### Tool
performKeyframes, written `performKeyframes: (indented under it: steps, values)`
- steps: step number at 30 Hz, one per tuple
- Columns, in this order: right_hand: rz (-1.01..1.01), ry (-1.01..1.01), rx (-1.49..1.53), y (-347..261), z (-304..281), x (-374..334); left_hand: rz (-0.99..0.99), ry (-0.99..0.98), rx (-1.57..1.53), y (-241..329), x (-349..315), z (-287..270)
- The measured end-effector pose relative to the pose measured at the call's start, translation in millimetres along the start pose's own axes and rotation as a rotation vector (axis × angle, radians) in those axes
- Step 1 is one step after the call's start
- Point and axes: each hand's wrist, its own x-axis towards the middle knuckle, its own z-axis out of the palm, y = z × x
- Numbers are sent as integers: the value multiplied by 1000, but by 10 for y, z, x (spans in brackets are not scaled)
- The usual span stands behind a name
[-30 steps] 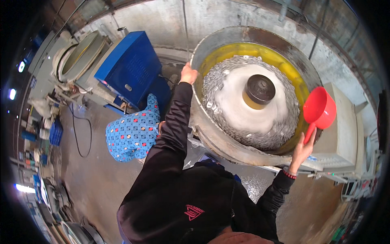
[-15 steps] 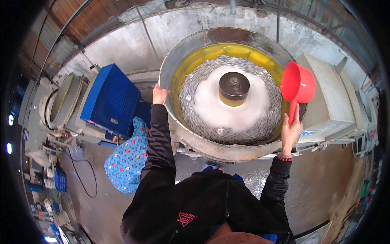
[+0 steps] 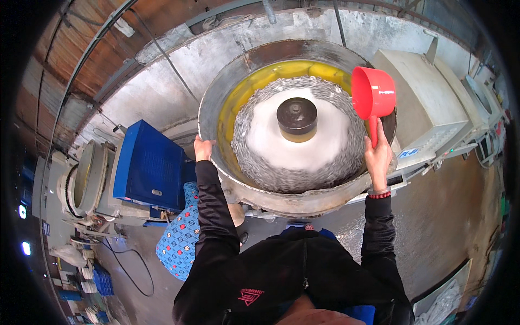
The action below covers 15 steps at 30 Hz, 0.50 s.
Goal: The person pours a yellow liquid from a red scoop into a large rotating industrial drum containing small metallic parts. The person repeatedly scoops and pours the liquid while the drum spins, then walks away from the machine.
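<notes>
In front of me stands a big round tub (image 3: 281, 203) with a yellow inner lining. A ring of small grey metal-looking pieces (image 3: 246, 138), blurred as if moving, surrounds white material (image 3: 265, 130). From its middle rises a dark-capped centre post (image 3: 297, 115). My left hand (image 3: 203, 148) grips the tub's left rim. With its fingers around the handle, my right hand (image 3: 378, 154) holds a red plastic dipper (image 3: 382, 93) above the tub's right side. The dipper is tipped over, its mouth facing left toward the tub; whether anything is inside cannot be told.
A blue cabinet (image 3: 149, 168) stands left of the tub. Beside my left arm is a person in blue patterned clothing (image 3: 179, 235). On the right is a beige machine housing (image 3: 422, 103); a pale wall (image 3: 179, 67) runs behind. A black hose (image 3: 143, 271) lies on the floor.
My right hand has carried the dipper farther away from me and slightly left, more over the tub. My left hand stays at the rim. The whole view has shifted a little.
</notes>
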Motion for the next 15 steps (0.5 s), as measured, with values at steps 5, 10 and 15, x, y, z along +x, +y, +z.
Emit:
performKeyframes:
  steps: [5,10,15]
  values:
    - [-74,52,9,42,3,13,124,3,39,-145,38,-103]
    - [-42,86,9,72,-47,-18,157,-93,67,-199,147,-158]
    - [41,-21,-29,94,-64,-38,83,-143,19,-222,295,-137]
